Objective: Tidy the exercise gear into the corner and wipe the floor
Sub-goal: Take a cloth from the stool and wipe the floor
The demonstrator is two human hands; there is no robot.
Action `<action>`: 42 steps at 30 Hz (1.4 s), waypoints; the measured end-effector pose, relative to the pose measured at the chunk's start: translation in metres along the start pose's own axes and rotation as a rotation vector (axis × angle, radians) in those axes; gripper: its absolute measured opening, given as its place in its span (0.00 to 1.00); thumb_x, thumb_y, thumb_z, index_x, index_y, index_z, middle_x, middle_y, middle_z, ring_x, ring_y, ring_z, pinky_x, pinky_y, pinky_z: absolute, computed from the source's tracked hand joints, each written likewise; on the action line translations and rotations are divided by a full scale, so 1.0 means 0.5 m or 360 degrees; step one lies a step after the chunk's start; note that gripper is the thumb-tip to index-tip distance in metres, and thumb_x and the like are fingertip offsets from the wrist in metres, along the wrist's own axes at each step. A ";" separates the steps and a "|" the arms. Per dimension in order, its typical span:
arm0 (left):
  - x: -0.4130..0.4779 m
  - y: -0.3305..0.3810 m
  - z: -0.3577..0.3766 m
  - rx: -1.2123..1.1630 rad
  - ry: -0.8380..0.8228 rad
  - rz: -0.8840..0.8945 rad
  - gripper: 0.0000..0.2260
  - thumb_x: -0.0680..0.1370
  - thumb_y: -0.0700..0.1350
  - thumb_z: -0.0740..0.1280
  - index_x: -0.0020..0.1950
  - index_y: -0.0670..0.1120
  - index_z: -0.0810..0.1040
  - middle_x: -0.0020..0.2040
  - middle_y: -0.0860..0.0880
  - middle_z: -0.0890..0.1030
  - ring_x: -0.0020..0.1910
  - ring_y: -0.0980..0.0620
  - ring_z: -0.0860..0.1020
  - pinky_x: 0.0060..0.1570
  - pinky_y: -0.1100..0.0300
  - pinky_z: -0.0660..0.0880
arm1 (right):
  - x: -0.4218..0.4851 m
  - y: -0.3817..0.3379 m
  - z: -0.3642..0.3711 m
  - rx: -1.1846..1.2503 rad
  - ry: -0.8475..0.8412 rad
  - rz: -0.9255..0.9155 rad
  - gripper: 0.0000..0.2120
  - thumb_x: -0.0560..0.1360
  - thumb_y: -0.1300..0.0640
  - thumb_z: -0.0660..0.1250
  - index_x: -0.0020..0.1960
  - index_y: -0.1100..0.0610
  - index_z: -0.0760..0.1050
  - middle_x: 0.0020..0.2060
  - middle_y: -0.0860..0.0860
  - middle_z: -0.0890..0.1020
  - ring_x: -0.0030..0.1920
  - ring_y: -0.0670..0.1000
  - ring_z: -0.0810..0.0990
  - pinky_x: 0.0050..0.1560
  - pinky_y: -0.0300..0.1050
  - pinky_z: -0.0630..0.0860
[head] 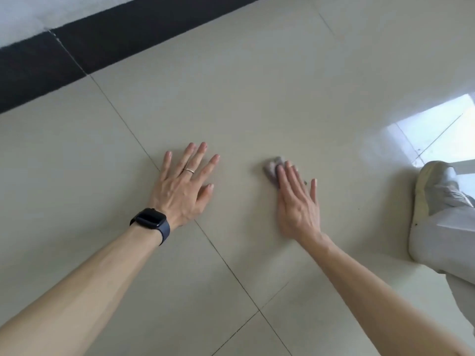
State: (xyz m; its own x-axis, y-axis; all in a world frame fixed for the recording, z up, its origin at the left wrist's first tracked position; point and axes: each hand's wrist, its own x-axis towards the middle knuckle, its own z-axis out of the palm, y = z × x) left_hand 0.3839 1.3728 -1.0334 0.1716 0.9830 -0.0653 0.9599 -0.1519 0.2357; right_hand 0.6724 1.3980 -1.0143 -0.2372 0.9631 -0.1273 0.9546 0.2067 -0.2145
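My left hand [183,185] lies flat on the beige tiled floor [257,98], fingers spread, holding nothing; a dark watch is on its wrist and a ring on one finger. My right hand [297,201] presses flat on a small greyish cloth [272,169], which sticks out under the fingertips and is blurred. The cloth touches the floor. No exercise gear is in view.
A dark skirting strip [77,52] runs along the white wall at the upper left. My bent leg in light trousers and a pale shoe [434,191] rests at the right edge. A bright window reflection [442,124] shines on the floor at the right.
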 end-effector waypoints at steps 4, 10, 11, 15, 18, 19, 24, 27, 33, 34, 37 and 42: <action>-0.085 -0.121 -0.020 -0.0033 -0.0023 -0.0491 0.32 0.79 0.62 0.53 0.82 0.55 0.50 0.82 0.51 0.47 0.81 0.48 0.47 0.75 0.38 0.46 | 0.125 -0.103 0.015 0.0286 0.0088 0.0769 0.28 0.83 0.57 0.50 0.82 0.51 0.47 0.81 0.47 0.47 0.80 0.48 0.45 0.77 0.64 0.43; -0.130 -0.157 -0.026 -0.0061 -0.0019 -0.0607 0.30 0.80 0.62 0.49 0.81 0.54 0.53 0.82 0.53 0.49 0.81 0.50 0.50 0.76 0.36 0.49 | 0.001 -0.295 0.080 0.0070 -0.0126 -0.0753 0.31 0.80 0.60 0.59 0.81 0.50 0.56 0.80 0.44 0.55 0.80 0.45 0.51 0.77 0.64 0.50; -0.129 -0.160 -0.028 -0.0075 0.0017 -0.0627 0.29 0.81 0.61 0.48 0.81 0.55 0.53 0.82 0.53 0.49 0.81 0.50 0.50 0.76 0.36 0.50 | 0.026 -0.288 0.072 0.0056 -0.0146 -0.0803 0.31 0.80 0.60 0.59 0.81 0.48 0.55 0.80 0.43 0.55 0.80 0.44 0.51 0.77 0.64 0.50; -0.140 -0.248 -0.052 -0.0100 0.0122 -0.0979 0.29 0.81 0.61 0.43 0.82 0.55 0.47 0.82 0.53 0.44 0.81 0.51 0.45 0.76 0.39 0.44 | 0.179 -0.279 0.055 0.0035 -0.0065 -0.0198 0.29 0.83 0.56 0.52 0.81 0.47 0.49 0.81 0.44 0.51 0.80 0.45 0.48 0.77 0.67 0.45; -0.154 -0.318 -0.062 -0.0063 0.0095 -0.1097 0.31 0.80 0.64 0.43 0.82 0.56 0.46 0.82 0.54 0.44 0.81 0.51 0.45 0.76 0.38 0.44 | 0.233 -0.358 0.063 0.0190 -0.0033 0.0207 0.28 0.84 0.53 0.49 0.82 0.48 0.45 0.81 0.46 0.48 0.80 0.47 0.45 0.77 0.66 0.41; -0.157 -0.327 -0.061 -0.0052 0.0089 -0.1116 0.31 0.80 0.65 0.44 0.82 0.57 0.45 0.82 0.54 0.43 0.81 0.51 0.44 0.76 0.38 0.43 | 0.224 -0.394 0.072 0.0197 -0.0034 0.0115 0.27 0.84 0.52 0.49 0.82 0.48 0.45 0.81 0.46 0.48 0.80 0.47 0.45 0.77 0.65 0.41; -0.156 -0.326 -0.054 -0.0061 0.0125 -0.1117 0.31 0.79 0.65 0.47 0.81 0.59 0.45 0.82 0.55 0.43 0.81 0.51 0.45 0.77 0.38 0.45 | 0.177 -0.456 0.094 0.0010 -0.0210 -0.1054 0.27 0.84 0.55 0.54 0.81 0.46 0.52 0.80 0.43 0.52 0.80 0.42 0.48 0.78 0.65 0.46; -0.155 -0.329 -0.056 -0.0084 0.0132 -0.1142 0.31 0.79 0.65 0.47 0.81 0.59 0.45 0.82 0.55 0.43 0.81 0.51 0.44 0.76 0.38 0.45 | 0.285 -0.421 0.070 -0.0036 -0.0138 -0.0755 0.27 0.84 0.54 0.51 0.81 0.45 0.48 0.81 0.43 0.51 0.80 0.44 0.48 0.77 0.66 0.42; -0.152 -0.331 -0.059 -0.0065 0.0116 -0.1137 0.31 0.79 0.66 0.45 0.81 0.59 0.44 0.82 0.54 0.43 0.81 0.51 0.43 0.77 0.38 0.44 | 0.440 -0.515 0.071 0.0149 0.0019 0.0163 0.28 0.83 0.54 0.49 0.82 0.50 0.47 0.81 0.48 0.49 0.81 0.50 0.46 0.76 0.69 0.41; -0.152 -0.331 -0.059 -0.0064 0.0110 -0.1146 0.31 0.79 0.66 0.45 0.81 0.59 0.45 0.82 0.54 0.43 0.81 0.51 0.44 0.77 0.38 0.44 | 0.419 -0.553 0.083 0.0143 -0.0008 -0.0109 0.28 0.83 0.54 0.50 0.82 0.49 0.47 0.81 0.48 0.49 0.81 0.50 0.47 0.76 0.67 0.40; -0.150 -0.330 -0.061 -0.0076 0.0115 -0.1162 0.31 0.79 0.66 0.48 0.81 0.60 0.48 0.82 0.55 0.45 0.81 0.51 0.46 0.77 0.38 0.45 | 0.345 -0.613 0.113 0.0043 -0.0225 -0.1065 0.29 0.82 0.55 0.54 0.81 0.48 0.50 0.81 0.45 0.51 0.80 0.47 0.48 0.77 0.64 0.43; -0.147 -0.333 -0.061 -0.0063 0.0120 -0.1148 0.32 0.78 0.65 0.50 0.81 0.59 0.49 0.82 0.55 0.46 0.81 0.50 0.47 0.77 0.38 0.46 | 0.487 -0.517 0.077 -0.0054 -0.0082 -0.0692 0.35 0.76 0.61 0.56 0.81 0.48 0.51 0.80 0.45 0.54 0.80 0.45 0.52 0.76 0.69 0.45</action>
State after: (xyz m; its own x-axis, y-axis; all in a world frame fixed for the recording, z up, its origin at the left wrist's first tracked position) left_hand 0.2048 1.3287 -1.0381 -0.5183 0.8417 -0.1513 0.8193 0.5394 0.1943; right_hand 0.3608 1.5722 -1.0271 -0.6262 0.7755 -0.0806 0.7691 0.5975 -0.2270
